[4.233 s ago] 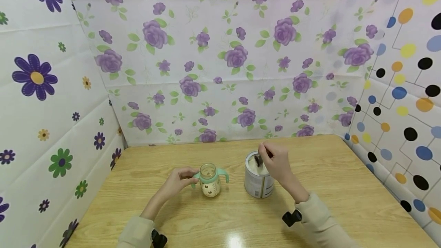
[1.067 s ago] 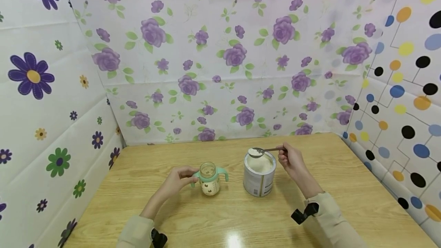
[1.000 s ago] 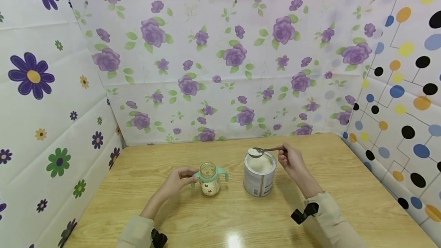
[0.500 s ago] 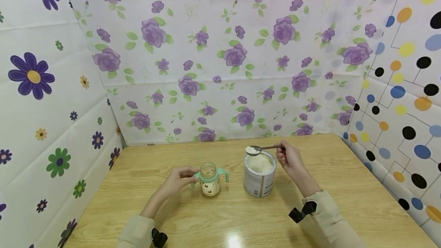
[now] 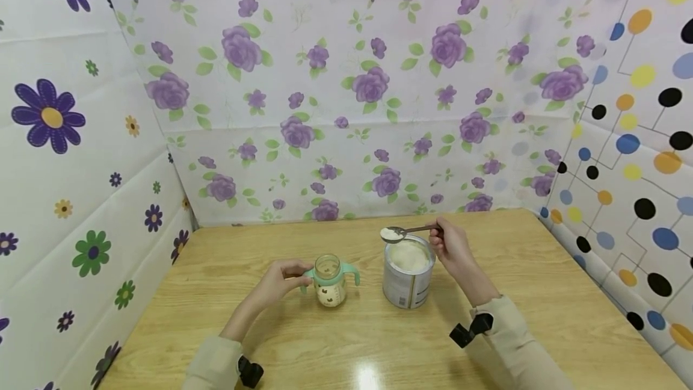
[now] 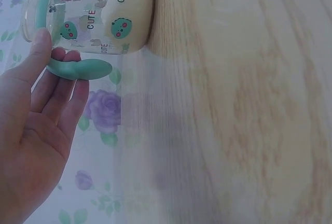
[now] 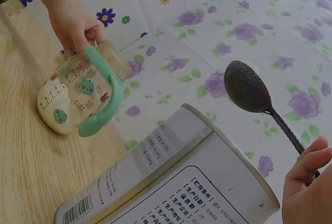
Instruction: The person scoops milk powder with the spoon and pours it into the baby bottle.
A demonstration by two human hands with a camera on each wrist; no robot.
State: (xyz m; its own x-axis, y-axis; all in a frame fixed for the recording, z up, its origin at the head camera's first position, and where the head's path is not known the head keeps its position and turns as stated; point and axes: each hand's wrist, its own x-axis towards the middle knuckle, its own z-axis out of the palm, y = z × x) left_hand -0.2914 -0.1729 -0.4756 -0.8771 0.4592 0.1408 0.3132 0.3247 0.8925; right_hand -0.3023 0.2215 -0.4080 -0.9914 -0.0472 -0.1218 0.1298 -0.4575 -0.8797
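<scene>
My right hand (image 5: 450, 247) grips the handle of a dark spoon (image 5: 397, 233) heaped with white powder. The spoon's bowl hangs just above the left rim of an open powder tin (image 5: 407, 284). Pale powder fills much of that tin, and printed labels show on its side in the right wrist view. To the left stands a clear baby bottle (image 5: 331, 294) without a lid, with green handles and pale contents in its lower part. My left hand (image 5: 278, 284) pinches the bottle's left handle (image 6: 83, 69) between thumb and fingers.
Both vessels stand on a wooden table (image 5: 303, 348). A rose-patterned cloth (image 5: 346, 107) hangs behind, a flowered one (image 5: 81, 197) at the left and a dotted one (image 5: 639, 197) at the right. Each wrist wears a black camera (image 5: 471, 330).
The spoon was down in the tin at first; it has come up with powder and shifted slowly left over the rim. My left hand and the bottle have stayed in place.
</scene>
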